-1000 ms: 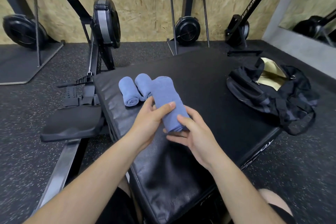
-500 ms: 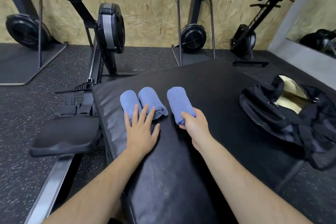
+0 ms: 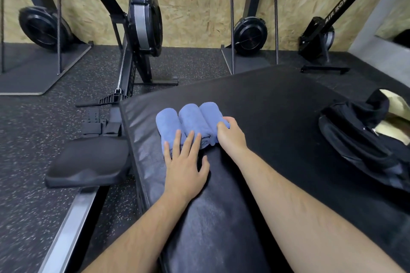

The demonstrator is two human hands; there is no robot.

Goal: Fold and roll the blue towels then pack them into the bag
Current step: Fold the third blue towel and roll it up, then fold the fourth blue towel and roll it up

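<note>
Three rolled blue towels lie side by side and touching on the black padded platform (image 3: 277,104), their long axes running away from the person. The left towel (image 3: 166,122) sits under the fingertips of the left hand (image 3: 185,163); the middle towel (image 3: 192,120) runs beneath that hand's longer fingers, its near end showing the spiral of the roll just beyond them. The left hand is spread flat, fingers apart and extended, resting on the near ends of these two rolls without closing around either; its thumb lies on the platform, clear of the cloth.

The right towel (image 3: 210,113) is pressed against the middle one. The right hand (image 3: 230,135) is curled over its near end, fingers bent round the outer side of the roll and thumb on the inner side, a loose grip on that towel.

Well off to the right of the right hand's fingers, a black bag (image 3: 355,139) rests on the same platform, its mouth open on a pale lining. Left of the left hand's fingers, beside the platform, stands a rowing machine (image 3: 142,26) with its black seat (image 3: 88,162). Dark speckled floor lies beyond.
</note>
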